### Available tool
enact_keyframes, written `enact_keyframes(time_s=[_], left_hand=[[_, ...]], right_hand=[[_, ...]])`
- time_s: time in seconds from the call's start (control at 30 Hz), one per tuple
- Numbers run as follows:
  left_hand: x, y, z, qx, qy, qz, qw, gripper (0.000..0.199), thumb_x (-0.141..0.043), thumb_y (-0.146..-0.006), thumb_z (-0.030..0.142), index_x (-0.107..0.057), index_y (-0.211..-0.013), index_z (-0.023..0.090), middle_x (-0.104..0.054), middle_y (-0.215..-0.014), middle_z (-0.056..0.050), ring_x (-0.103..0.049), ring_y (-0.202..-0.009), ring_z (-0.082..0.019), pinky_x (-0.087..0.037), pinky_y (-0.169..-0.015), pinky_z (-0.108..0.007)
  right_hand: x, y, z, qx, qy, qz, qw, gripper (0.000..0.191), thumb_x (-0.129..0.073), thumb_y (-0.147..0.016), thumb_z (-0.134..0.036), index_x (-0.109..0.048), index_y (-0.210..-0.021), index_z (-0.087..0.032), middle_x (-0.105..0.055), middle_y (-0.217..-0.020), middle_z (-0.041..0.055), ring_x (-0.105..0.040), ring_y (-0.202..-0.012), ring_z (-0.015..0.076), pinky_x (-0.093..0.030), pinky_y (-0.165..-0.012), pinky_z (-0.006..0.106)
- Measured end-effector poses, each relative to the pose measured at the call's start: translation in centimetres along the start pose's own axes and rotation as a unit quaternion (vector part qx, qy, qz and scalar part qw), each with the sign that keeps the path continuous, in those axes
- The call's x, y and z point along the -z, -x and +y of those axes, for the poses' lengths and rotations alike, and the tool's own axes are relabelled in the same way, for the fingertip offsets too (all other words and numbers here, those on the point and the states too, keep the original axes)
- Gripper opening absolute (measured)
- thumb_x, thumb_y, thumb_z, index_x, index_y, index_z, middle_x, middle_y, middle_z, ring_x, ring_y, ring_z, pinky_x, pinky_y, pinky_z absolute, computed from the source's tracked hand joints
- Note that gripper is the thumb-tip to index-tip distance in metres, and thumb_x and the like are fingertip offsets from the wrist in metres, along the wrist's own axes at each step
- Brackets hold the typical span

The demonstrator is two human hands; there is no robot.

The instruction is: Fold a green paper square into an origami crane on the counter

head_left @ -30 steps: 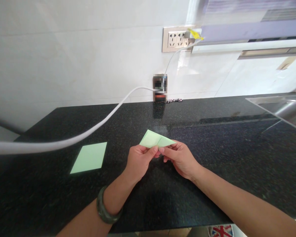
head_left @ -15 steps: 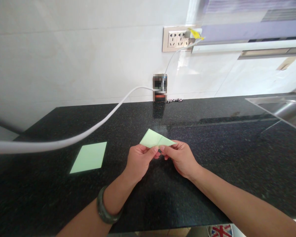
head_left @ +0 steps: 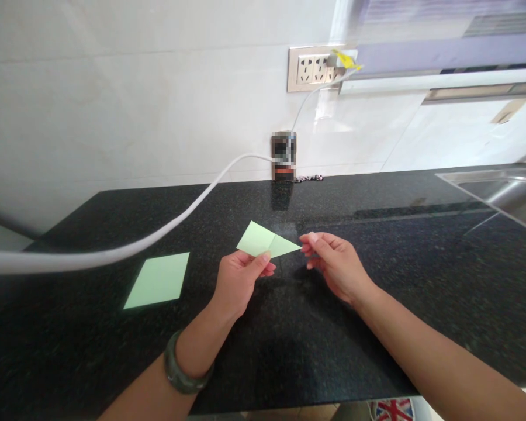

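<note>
A folded light-green paper (head_left: 258, 238) with a long pointed end is held above the dark counter. My left hand (head_left: 241, 280) pinches its lower edge, thumb on top and fingers underneath. At the paper's pointed right tip, my right hand (head_left: 331, 260) has its thumb and fingertips drawn together on the point, the lower fingers loosely curled. A crease runs across the paper near its middle. Left of my left hand, a flat light-green sheet (head_left: 158, 280) lies on the counter.
A white cable (head_left: 158, 237) arcs across the left side toward a blurred upright device (head_left: 283, 156) against the wall. A beaded strand (head_left: 310, 178) lies beside it. The wall socket (head_left: 318, 69) holds a plug. A metal sink (head_left: 508, 193) is at the right of the black counter (head_left: 398, 280).
My right hand has slid outward to the right, from the paper's lower edge to its tip. The paper has shifted slightly left and up with my left hand, showing more of its pointed end.
</note>
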State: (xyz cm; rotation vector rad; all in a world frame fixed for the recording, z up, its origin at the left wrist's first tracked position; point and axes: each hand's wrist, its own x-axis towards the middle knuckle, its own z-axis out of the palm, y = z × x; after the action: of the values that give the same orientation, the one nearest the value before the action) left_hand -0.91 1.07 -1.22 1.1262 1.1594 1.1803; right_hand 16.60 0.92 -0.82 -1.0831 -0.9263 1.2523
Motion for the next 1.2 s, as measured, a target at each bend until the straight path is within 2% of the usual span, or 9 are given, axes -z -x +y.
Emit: enact_keyframes(time_s=[0.1, 0.17, 0.3, 0.43, 0.57, 0.73, 0.87, 1.1, 1.2], left_hand=[[-0.2, 0.3, 0.1, -0.004, -0.029, -0.034, 0.999, 0.020, -0.065, -0.066, 0.031, -0.066, -0.066, 0.012, -0.067, -0.059, -0.004, -0.060, -0.054, -0.013, -0.050, -0.058, -0.025], [-0.2, 0.4, 0.2, -0.004, -0.052, -0.061, 0.997, 0.019, -0.065, -0.067, 0.031, -0.066, -0.067, 0.012, -0.067, -0.060, -0.004, -0.061, -0.056, -0.014, -0.050, -0.058, -0.025], [-0.1, 0.2, 0.3, -0.006, -0.080, -0.063, 0.995, 0.020, -0.064, -0.067, 0.032, -0.066, -0.066, 0.012, -0.067, -0.061, -0.005, -0.062, -0.056, -0.014, -0.049, -0.057, -0.024], [0.0, 0.1, -0.1, -0.005, -0.078, -0.053, 0.996, 0.022, -0.063, -0.068, 0.033, -0.065, -0.066, 0.012, -0.066, -0.060, -0.005, -0.061, -0.055, -0.014, -0.049, -0.058, -0.025], [-0.2, 0.3, -0.4, 0.010, -0.081, -0.108, 0.991, 0.021, -0.063, -0.068, 0.032, -0.065, -0.070, 0.011, -0.065, -0.060, -0.004, -0.059, -0.054, -0.013, -0.047, -0.056, -0.024], [0.0, 0.0, -0.1, 0.005, -0.061, -0.084, 0.995, 0.021, -0.063, -0.069, 0.033, -0.063, -0.069, 0.013, -0.065, -0.061, -0.003, -0.059, -0.058, -0.012, -0.047, -0.060, -0.025], [0.1, -0.3, 0.1, -0.025, -0.050, -0.054, 0.997, 0.023, -0.059, -0.072, 0.036, -0.061, -0.069, 0.014, -0.061, -0.058, 0.000, -0.056, -0.056, -0.011, -0.045, -0.059, -0.023], [0.0, -0.2, -0.3, -0.037, -0.047, -0.083, 0.995, 0.022, -0.060, -0.072, 0.035, -0.061, -0.071, 0.013, -0.059, -0.061, 0.000, -0.051, -0.058, -0.010, -0.041, -0.058, -0.022], [0.1, -0.2, -0.4, -0.044, -0.067, -0.100, 0.992, 0.021, -0.059, -0.073, 0.033, -0.060, -0.068, 0.013, -0.055, -0.058, 0.001, -0.047, -0.055, -0.009, -0.037, -0.054, -0.021]], right_hand=[[-1.4, 1.1, 0.7, -0.033, 0.018, -0.094, 0.995, 0.028, -0.071, -0.061, -0.033, -0.062, -0.081, -0.017, -0.059, -0.071, 0.0004, -0.048, -0.055, 0.0089, -0.038, -0.044, 0.020], [-1.9, 1.5, 1.0, -0.043, 0.025, -0.106, 0.993, 0.023, -0.072, -0.060, -0.032, -0.062, -0.074, -0.016, -0.058, -0.065, -0.0013, -0.046, -0.052, 0.0079, -0.036, -0.044, 0.020], [-1.0, 0.6, 0.6, -0.045, 0.018, -0.064, 0.997, 0.020, -0.070, -0.062, -0.032, -0.061, -0.063, -0.015, -0.056, -0.058, -0.0010, -0.044, -0.049, 0.0073, -0.034, -0.045, 0.021], [0.1, -0.3, 0.0, -0.003, -0.003, 0.036, 0.999, 0.020, -0.069, -0.063, -0.034, -0.061, -0.066, -0.015, -0.056, -0.064, 0.0000, -0.048, -0.056, 0.0091, -0.036, -0.047, 0.021], [-0.6, 0.3, 0.5, -0.030, 0.062, -0.111, 0.991, 0.022, -0.068, -0.064, -0.033, -0.063, -0.075, -0.016, -0.059, -0.068, 0.0004, -0.047, -0.056, 0.0092, -0.036, -0.050, 0.022], [-1.0, 0.9, 1.0, -0.041, 0.102, -0.104, 0.988, 0.022, -0.065, -0.066, -0.034, -0.056, -0.059, -0.015, -0.048, -0.053, -0.0041, -0.037, -0.045, 0.0060, -0.030, -0.045, 0.021], [-0.8, 0.9, 1.2, -0.074, 0.106, -0.168, 0.977, 0.027, -0.063, -0.068, -0.035, -0.051, -0.055, -0.016, -0.043, -0.048, -0.0053, -0.035, -0.042, 0.0054, -0.028, -0.042, 0.021], [-1.1, 1.0, 1.7, -0.053, 0.089, -0.147, 0.984, 0.024, -0.065, -0.067, -0.034, -0.054, -0.057, -0.015, -0.046, -0.051, -0.0043, -0.036, -0.044, 0.0052, -0.029, -0.042, 0.020], [-1.4, 1.1, 1.4, -0.059, 0.066, -0.159, 0.983, 0.020, -0.067, -0.065, -0.033, -0.061, -0.073, -0.016, -0.056, -0.063, -0.0014, -0.043, -0.050, 0.0067, -0.031, -0.042, 0.019]])
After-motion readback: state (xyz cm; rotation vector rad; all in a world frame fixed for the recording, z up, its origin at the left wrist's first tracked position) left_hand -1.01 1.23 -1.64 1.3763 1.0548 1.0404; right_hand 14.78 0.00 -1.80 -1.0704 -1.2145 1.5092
